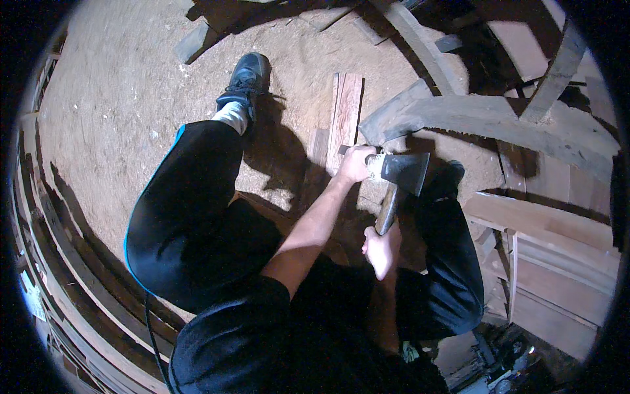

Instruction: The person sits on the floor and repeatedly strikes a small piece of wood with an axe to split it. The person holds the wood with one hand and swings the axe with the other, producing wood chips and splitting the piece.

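My right hand [384, 246] is closed round the wooden handle of a hatchet [404, 172], whose broad metal head lies just right of my left hand. My left hand [355, 163] grips a dark, narrow piece; its end shows left of the fingers, and what it is cannot be told. Pale frayed shavings [376, 166] show between that hand and the hatchet head. Beyond my left hand a reddish, rough-grained board [346, 106] lies on the ground, with a shorter piece of wood [320, 143] beside it.
Sawdust covers the ground [118, 98]. A grey curved timber frame [472, 111] stands at the upper right. Stacked boards [546, 221] lie right of my leg, and long planks [74, 295] run along the left. A wood block [195, 43] lies near my shoe [249, 74]. Metal machinery [507, 369] sits lower right.
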{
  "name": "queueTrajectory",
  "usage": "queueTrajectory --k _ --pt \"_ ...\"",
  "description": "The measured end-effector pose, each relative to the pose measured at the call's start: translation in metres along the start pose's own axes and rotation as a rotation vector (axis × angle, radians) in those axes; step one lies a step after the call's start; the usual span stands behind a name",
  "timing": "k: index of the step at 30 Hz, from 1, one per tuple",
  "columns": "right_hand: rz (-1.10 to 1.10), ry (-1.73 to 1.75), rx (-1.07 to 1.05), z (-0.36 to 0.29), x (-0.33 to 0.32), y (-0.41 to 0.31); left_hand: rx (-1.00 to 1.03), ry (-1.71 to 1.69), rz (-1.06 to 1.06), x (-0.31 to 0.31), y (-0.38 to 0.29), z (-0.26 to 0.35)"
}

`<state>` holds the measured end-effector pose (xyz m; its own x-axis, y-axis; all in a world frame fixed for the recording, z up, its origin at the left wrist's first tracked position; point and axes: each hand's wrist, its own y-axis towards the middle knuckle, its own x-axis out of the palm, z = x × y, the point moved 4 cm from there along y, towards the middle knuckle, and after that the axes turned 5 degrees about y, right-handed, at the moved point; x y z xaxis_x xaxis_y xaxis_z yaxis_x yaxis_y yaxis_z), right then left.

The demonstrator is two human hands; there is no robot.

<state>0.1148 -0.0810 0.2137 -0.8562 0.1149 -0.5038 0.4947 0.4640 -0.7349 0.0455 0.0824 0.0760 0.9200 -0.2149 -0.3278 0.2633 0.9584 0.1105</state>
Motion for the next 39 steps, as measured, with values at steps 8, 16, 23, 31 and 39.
queueTrajectory --k 8,16,23,31,39 --pt "0.008 0.217 -0.04 0.0 -0.001 -0.003 0.007 0.034 0.004 0.008 -0.001 -0.002" --pt "-0.005 0.139 -0.122 -0.012 0.006 -0.006 0.008 -0.069 0.103 -0.001 -0.001 -0.008" --pt "-0.081 0.28 -0.157 -0.018 0.009 -0.005 -0.059 -0.155 0.167 -0.002 0.0 -0.006" --pt "-0.072 0.212 -0.158 -0.024 0.01 -0.008 -0.118 -0.266 0.17 0.007 0.001 -0.021" --pt "-0.117 0.234 -0.178 -0.021 0.017 -0.004 -0.192 -0.451 0.103 0.011 -0.003 -0.032"
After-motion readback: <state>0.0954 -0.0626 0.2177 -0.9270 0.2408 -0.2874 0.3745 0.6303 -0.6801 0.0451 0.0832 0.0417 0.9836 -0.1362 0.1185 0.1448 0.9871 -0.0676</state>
